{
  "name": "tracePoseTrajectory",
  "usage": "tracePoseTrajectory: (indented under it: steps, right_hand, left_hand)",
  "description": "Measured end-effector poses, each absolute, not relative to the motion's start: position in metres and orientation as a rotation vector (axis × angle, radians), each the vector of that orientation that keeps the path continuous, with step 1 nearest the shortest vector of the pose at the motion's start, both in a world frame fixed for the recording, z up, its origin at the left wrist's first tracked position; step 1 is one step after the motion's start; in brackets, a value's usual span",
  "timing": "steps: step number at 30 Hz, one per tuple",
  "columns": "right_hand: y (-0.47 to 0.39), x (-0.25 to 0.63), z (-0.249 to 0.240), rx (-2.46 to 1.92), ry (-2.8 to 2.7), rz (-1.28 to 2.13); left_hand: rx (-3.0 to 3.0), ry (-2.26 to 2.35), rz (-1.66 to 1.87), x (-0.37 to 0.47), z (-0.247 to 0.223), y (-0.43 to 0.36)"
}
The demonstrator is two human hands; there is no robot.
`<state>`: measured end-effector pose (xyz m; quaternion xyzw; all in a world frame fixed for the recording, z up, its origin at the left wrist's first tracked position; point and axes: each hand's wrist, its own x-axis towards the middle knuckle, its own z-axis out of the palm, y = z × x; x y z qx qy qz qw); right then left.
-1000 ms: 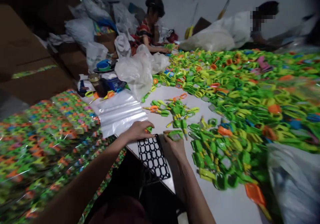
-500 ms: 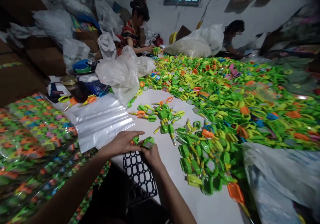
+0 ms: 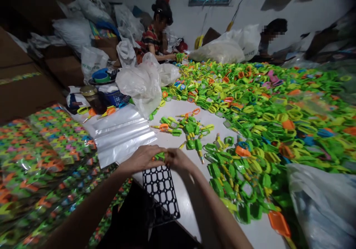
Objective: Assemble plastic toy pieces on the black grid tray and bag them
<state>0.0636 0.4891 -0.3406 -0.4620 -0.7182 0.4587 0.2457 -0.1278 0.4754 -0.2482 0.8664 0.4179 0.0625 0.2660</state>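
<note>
My left hand [image 3: 143,158] is closed around a small green plastic piece [image 3: 159,156] at the far end of a black grid tray [image 3: 160,189]. Beside it, my right hand [image 3: 176,159] has its fingers bent together at the right side of the same green piece; what its fingertips hold is hidden. The tray's visible cells show white through them, and its near end hangs over the table edge. Just beyond my hands lies a small group of green pieces [image 3: 191,130] with yellow stems.
A large heap of green, yellow and orange pieces [image 3: 250,93] covers the right and back. Clear plastic sheets [image 3: 122,130] lie left, near a jar [image 3: 93,98]. Filled packs [image 3: 41,141] stand far left. Two people sit across the table.
My right hand has moved up toward my left hand, and the green piece it had near its fingers is now mostly covered. The whole view has shifted slightly.
</note>
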Motion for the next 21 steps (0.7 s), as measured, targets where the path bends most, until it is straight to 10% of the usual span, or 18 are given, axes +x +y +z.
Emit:
tracePoseTrajectory:
  steps: [10, 21]
  right_hand:
    - [0.608, -0.005, -0.294, -1.651, -2.418, 0.567]
    - [0.397, 0.105, -0.346, -1.797, -1.923, 0.531]
  left_hand:
    - [2.294, 1.436, 0.469, -0.151, -0.247, 0.475]
    - [2.515, 1.269, -0.139, -0.096, -0.248, 0.476]
